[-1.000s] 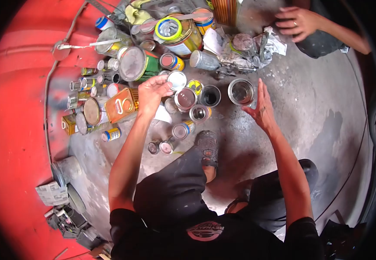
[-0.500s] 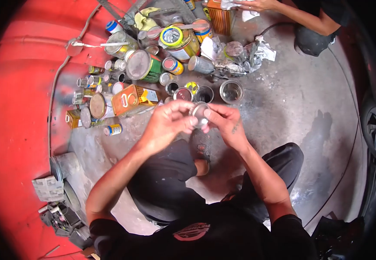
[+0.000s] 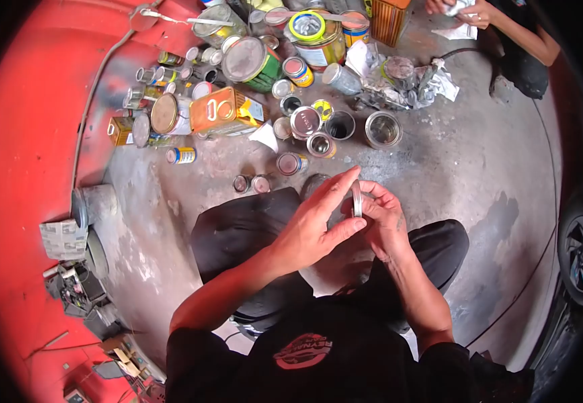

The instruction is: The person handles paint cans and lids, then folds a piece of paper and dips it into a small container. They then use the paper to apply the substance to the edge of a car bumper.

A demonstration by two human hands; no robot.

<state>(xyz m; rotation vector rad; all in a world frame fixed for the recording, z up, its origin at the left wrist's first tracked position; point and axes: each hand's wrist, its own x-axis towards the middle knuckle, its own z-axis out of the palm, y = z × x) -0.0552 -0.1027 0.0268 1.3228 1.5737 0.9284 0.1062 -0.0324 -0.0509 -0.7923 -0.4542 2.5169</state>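
Between my two hands a small round metal lid [image 3: 356, 199] stands on edge, seen almost side-on. My right hand [image 3: 384, 218] grips it from the right, its fingers bent around the rim. My left hand [image 3: 315, 225] faces the lid from the left, fingers stretched out and together, thumb apart and its tip close to the lid's lower edge. Just beyond my hands are an open small can [image 3: 321, 144], a reddish-topped can [image 3: 291, 163] and a wide dark-red-topped can [image 3: 306, 121]. Two small jars [image 3: 251, 184] sit on the floor by my left knee.
Many paint cans crowd the far left, among them an orange rectangular tin [image 3: 224, 111] and a green can [image 3: 254, 64]. An open metal can [image 3: 383, 129] stands right of centre, near crumpled paper [image 3: 439, 84]. Another person's hands [image 3: 476, 13] hold white paper. A car wheel [image 3: 577, 235] is at right.
My hands have come down and closer to me with the lid, now turned edge-on. My left fingers have straightened out. The view has shifted, uncovering the cans beyond my hands.
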